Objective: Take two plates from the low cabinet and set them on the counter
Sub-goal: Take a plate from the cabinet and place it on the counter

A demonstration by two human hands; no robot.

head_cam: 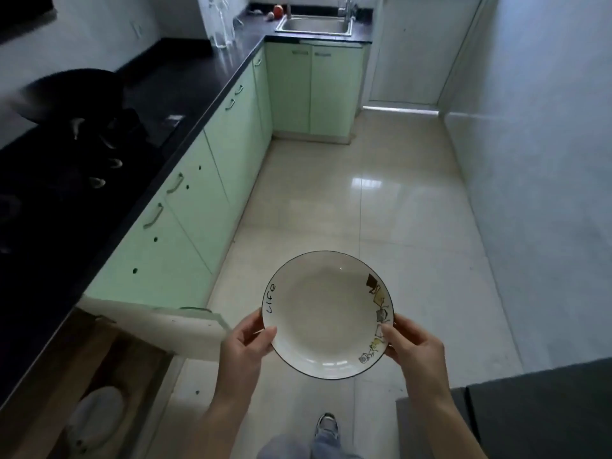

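A white plate with a dark rim, the word "Life" and small drawings is held level over the floor in front of me. My left hand grips its left edge, thumb on top. My right hand grips its right edge, thumb on the rim. I cannot tell whether a second plate lies under it. The low cabinet stands open at the lower left, with a pale round dish blurred inside. The black counter runs along the left.
The open cabinet door juts out just left of my left hand. A black stove with a wok sits on the counter. A sink is at the far end. Tiled floor stretches ahead. A dark surface lies at the lower right.
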